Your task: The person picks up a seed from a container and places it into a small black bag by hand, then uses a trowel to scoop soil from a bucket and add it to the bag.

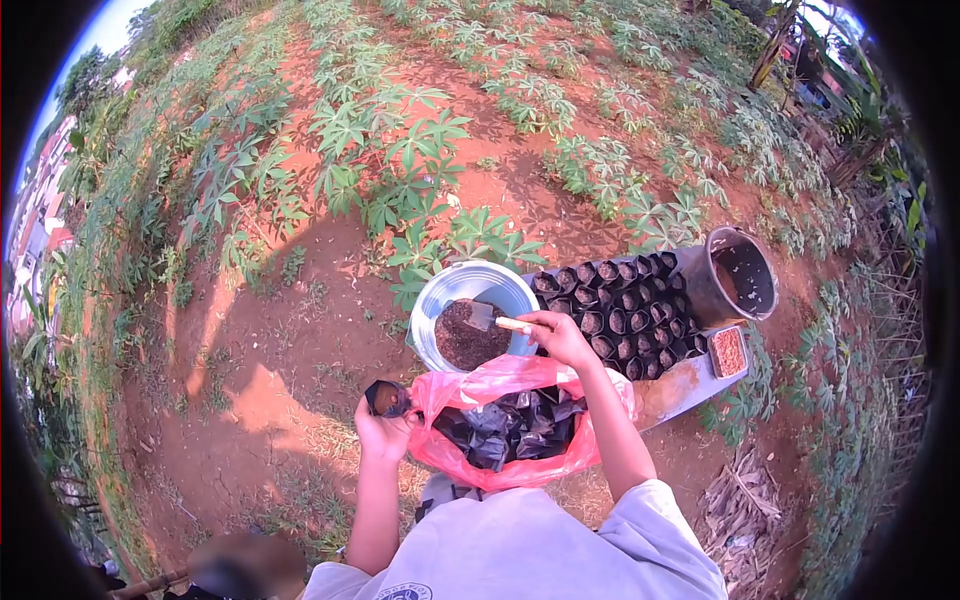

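My left hand [382, 432] is closed around a small black plastic planting bag [386, 398], its mouth facing up with brown soil showing inside. In my right hand [560, 336] is the light handle of a small trowel [484, 317]. The trowel's metal blade is over the dark soil in a white bucket [422, 309]. Between my arms, close in front of my body, a pink plastic bag [460, 472] stands wide at the top. Folded black planting bags [500, 430] fill it.
Right of the bucket, many soil-filled black bags [630, 310] stand in rows on a board [685, 396]. A dark bucket [716, 290] and a small tray of reddish-brown bits [728, 352] sit at its right end. Leafy plants [390, 150] grow ahead; dry leaves [742, 505] lie at right.
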A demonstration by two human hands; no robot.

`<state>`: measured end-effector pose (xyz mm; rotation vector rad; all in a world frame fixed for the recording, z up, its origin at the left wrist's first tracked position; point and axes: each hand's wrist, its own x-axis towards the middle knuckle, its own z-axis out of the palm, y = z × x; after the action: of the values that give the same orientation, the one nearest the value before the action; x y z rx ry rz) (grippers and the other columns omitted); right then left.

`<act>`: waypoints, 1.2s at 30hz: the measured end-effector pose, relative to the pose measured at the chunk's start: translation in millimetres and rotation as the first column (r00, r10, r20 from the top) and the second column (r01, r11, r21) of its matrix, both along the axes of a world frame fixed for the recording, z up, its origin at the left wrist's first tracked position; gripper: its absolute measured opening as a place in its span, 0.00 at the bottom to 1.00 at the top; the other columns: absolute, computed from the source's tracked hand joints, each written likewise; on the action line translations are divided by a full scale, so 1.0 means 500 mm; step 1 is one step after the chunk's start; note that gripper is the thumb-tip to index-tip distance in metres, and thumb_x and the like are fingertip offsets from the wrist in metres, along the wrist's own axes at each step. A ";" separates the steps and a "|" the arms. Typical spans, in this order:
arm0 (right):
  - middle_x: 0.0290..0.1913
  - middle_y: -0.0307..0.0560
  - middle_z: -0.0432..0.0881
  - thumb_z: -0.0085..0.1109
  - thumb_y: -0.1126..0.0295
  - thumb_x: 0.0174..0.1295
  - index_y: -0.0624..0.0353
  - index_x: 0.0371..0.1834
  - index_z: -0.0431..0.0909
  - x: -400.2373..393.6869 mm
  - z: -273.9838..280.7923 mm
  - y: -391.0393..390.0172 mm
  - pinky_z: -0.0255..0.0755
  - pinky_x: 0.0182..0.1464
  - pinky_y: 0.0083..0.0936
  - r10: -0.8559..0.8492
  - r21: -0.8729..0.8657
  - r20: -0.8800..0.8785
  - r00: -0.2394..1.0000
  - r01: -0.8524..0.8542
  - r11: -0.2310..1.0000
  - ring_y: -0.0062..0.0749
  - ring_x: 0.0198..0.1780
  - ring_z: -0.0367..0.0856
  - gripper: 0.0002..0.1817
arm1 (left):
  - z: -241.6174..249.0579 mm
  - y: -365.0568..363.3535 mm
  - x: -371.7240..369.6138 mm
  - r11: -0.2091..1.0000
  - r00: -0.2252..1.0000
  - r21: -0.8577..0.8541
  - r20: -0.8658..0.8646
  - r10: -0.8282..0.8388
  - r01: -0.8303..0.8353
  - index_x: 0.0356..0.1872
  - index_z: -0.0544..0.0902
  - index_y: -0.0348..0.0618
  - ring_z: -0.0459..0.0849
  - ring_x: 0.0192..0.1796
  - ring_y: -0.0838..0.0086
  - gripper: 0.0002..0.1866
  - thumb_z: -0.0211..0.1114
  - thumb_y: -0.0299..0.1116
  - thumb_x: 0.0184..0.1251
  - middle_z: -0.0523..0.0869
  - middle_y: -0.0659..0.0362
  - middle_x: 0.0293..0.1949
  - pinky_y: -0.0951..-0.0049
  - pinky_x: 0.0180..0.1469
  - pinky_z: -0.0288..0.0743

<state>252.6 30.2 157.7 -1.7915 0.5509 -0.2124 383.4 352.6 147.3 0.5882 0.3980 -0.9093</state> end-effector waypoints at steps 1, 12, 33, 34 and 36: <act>0.33 0.37 0.82 0.57 0.75 0.62 0.63 0.49 0.81 -0.010 0.014 0.000 0.72 0.36 0.19 -0.017 0.006 0.017 1.000 0.017 1.000 0.17 0.33 0.77 0.13 | 0.003 -0.010 -0.008 0.999 0.999 -0.003 -0.029 0.037 -0.037 0.40 0.77 0.36 0.83 0.33 0.62 0.24 0.43 0.49 0.69 0.83 0.50 0.36 0.71 0.30 0.76; 0.35 0.39 0.84 0.60 0.74 0.62 0.62 0.46 0.80 -0.089 0.026 -0.030 0.72 0.34 0.13 -0.203 0.281 0.278 0.939 0.123 0.952 0.14 0.30 0.77 0.10 | 0.029 -0.105 -0.108 0.999 0.997 0.018 0.073 -0.034 0.033 0.42 0.78 0.43 0.83 0.36 0.65 0.23 0.40 0.51 0.68 0.84 0.57 0.35 0.69 0.33 0.73; 0.29 0.44 0.80 0.60 0.71 0.61 0.67 0.33 0.78 -0.170 0.137 0.039 0.73 0.32 0.19 -0.169 0.234 0.415 0.894 0.074 0.969 0.23 0.28 0.79 0.08 | 0.067 -0.185 -0.164 0.985 0.973 0.169 0.217 -0.080 0.043 0.48 0.75 0.43 0.84 0.40 0.63 0.24 0.37 0.50 0.72 0.83 0.57 0.37 0.62 0.40 0.75; 0.29 0.43 0.80 0.60 0.72 0.61 0.67 0.33 0.78 -0.165 0.142 0.050 0.73 0.31 0.19 -0.184 0.254 0.424 0.887 0.079 0.964 0.23 0.28 0.79 0.08 | 0.064 -0.187 -0.155 0.985 0.965 0.163 0.245 -0.091 0.051 0.48 0.75 0.44 0.84 0.40 0.63 0.24 0.37 0.51 0.72 0.84 0.57 0.37 0.62 0.41 0.75; 0.29 0.44 0.80 0.59 0.72 0.61 0.67 0.33 0.78 -0.151 0.135 0.069 0.73 0.31 0.19 -0.213 0.259 0.414 0.885 0.110 0.960 0.23 0.28 0.79 0.07 | 0.055 -0.191 -0.130 0.983 0.960 0.159 0.250 -0.128 0.090 0.48 0.75 0.44 0.84 0.40 0.64 0.24 0.36 0.50 0.72 0.84 0.57 0.37 0.63 0.39 0.75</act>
<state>177.2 64.6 225.1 -1.4112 0.3803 -0.6290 318.2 256.8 175.0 0.8609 0.1976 -0.8994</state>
